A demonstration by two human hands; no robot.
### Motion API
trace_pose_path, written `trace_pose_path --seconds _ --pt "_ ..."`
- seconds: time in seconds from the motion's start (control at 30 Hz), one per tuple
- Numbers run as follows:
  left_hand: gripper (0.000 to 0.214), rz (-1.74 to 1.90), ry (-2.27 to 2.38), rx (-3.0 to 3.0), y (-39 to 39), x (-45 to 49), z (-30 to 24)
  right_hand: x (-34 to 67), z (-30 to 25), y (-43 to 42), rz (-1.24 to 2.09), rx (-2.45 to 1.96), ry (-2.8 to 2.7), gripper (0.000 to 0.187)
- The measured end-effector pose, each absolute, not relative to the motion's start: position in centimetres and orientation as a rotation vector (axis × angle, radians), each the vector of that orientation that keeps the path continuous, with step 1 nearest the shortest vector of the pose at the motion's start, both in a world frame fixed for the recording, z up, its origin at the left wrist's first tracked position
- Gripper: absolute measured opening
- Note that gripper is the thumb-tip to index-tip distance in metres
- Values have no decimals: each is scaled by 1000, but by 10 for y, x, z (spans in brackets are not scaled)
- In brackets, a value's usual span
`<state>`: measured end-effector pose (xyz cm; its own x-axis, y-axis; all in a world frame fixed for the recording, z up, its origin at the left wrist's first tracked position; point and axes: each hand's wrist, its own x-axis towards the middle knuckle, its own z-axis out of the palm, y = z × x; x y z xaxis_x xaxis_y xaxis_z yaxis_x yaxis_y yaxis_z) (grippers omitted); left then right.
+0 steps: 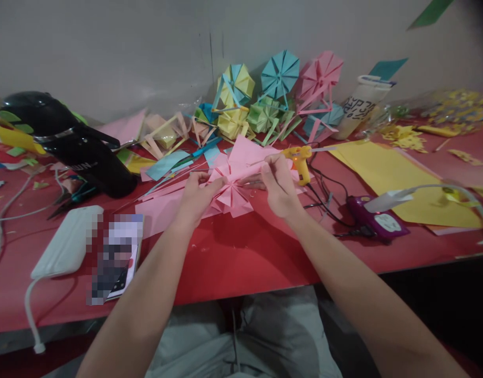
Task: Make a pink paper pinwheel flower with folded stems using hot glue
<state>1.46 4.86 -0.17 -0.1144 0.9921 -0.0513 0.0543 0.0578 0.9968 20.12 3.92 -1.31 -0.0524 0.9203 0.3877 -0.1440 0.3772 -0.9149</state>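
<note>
A pink folded-paper piece, pleated out from its centre like a pinwheel, is held between my hands just above the red table. My left hand grips its left side, thumb pressed near the middle. At the right, my right hand has its fingers pinched on the upper right part of the same pink paper; the exact contact is partly hidden. Flat pink paper lies just behind it. A yellow hot glue gun with a small orange light rests beyond my right hand.
Finished-looking paper lanterns stand along the wall. Left are a black bottle, a white power bank and a phone. Right are a purple power strip, cables, yellow paper sheets and a tilted cup.
</note>
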Motion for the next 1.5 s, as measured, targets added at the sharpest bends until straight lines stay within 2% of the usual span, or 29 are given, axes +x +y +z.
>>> trace_pose_path --seconds 0.27,0.53,0.73,0.93,1.1,1.27,1.5 --pt "48 1293 1438 1100 50 15 -5 198 -8 34 1019 -804 -1326 42" --pt "27 1329 1412 1258 49 18 -2 194 -5 30 1038 -772 -1323 43" --pt "31 1287 1451 1268 49 20 -4 192 -4 27 991 -800 -1356 42" --pt "16 1245 1405 1541 45 17 3 191 -3 25 960 -796 -1367 39" --pt "21 1151 1451 1641 44 14 4 190 -3 24 937 -825 -1352 35" --pt "13 1172 1527 1639 44 22 4 189 -3 23 930 -833 -1341 38" --pt "11 1261 1503 1608 45 22 4 190 -3 24 912 -843 -1337 39"
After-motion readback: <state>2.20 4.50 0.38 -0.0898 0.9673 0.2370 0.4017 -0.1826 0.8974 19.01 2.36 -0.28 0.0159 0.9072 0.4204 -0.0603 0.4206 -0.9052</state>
